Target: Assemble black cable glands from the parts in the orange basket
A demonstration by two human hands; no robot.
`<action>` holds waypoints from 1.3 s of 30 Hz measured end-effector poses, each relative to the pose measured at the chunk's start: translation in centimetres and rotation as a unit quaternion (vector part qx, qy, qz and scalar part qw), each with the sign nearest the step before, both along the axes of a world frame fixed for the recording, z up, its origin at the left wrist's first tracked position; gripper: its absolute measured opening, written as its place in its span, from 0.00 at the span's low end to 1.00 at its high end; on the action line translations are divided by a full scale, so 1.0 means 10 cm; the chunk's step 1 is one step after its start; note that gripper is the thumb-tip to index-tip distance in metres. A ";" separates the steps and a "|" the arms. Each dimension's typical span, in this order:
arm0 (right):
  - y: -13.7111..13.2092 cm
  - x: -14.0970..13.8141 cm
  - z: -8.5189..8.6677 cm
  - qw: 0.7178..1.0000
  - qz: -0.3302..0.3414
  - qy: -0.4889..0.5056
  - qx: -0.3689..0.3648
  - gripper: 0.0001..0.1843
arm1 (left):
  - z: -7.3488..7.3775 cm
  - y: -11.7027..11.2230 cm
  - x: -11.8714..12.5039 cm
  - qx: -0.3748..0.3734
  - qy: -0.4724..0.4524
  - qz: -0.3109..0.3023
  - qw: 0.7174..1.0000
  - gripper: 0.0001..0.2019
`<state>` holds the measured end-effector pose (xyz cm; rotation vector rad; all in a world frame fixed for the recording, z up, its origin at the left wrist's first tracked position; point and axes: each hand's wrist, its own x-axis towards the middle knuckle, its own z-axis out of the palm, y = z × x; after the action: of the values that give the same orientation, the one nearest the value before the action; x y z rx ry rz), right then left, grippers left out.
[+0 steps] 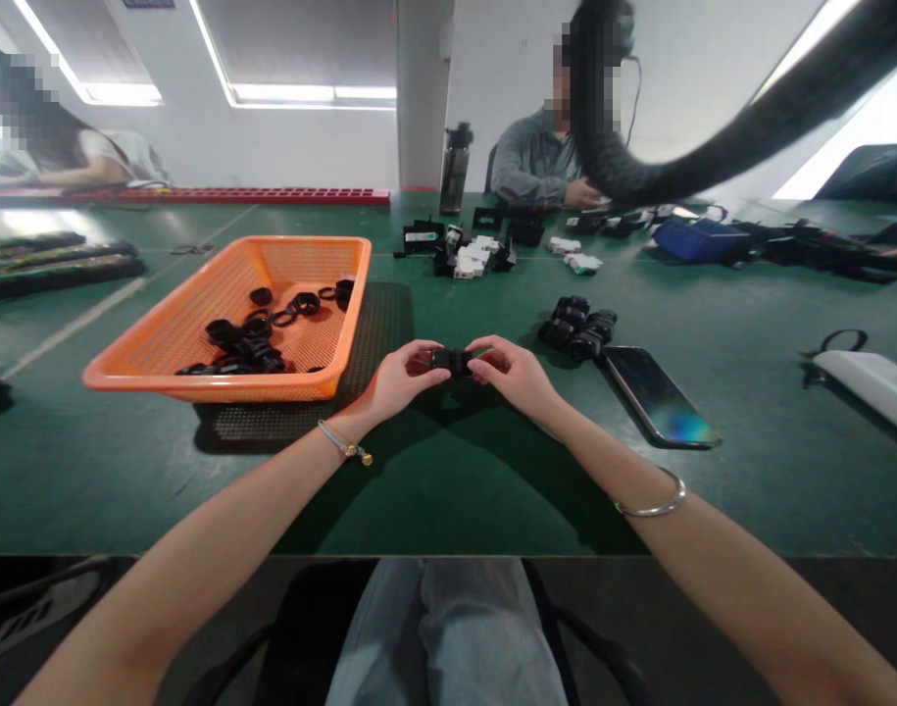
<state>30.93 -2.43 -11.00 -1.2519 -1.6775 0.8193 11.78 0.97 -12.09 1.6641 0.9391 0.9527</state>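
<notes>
My left hand (400,380) and my right hand (513,375) meet over the middle of the green table (448,480). Both pinch a small black cylindrical part (452,360) between their fingertips, one hand at each end. An orange mesh basket (190,378) with several black rings (253,338) stands to the left of my left hand. A pile of black parts (578,328) lies just right of my right hand, beside a dark phone (658,397) lying flat.
A person sits across the table behind black and white parts (470,253) and a dark bottle (455,167). Another person leans at the far left. A white object (871,378) lies at the right, black bars (51,265) at the left.
</notes>
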 end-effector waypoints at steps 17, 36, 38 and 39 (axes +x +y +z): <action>0.01 0.03 0.00 1.000 0.002 -0.029 -0.005 0.18 | 0.01 0.00 0.00 0.001 -0.004 0.009 1.000 0.19; -0.02 -0.01 0.07 0.997 -0.016 -0.062 -0.049 0.14 | -0.03 0.01 -0.01 0.007 0.006 -0.009 1.000 0.21; -0.02 -0.02 0.08 0.996 -0.013 -0.069 -0.050 0.14 | -0.03 0.01 -0.01 0.007 0.006 -0.010 1.000 0.21; -0.02 -0.02 0.08 0.996 -0.011 -0.072 -0.049 0.14 | -0.04 0.01 -0.01 0.008 0.005 -0.011 1.000 0.21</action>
<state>30.73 -2.67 -10.16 -1.4231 -1.7523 0.8230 11.71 1.04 -12.44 1.6910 0.9195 0.9409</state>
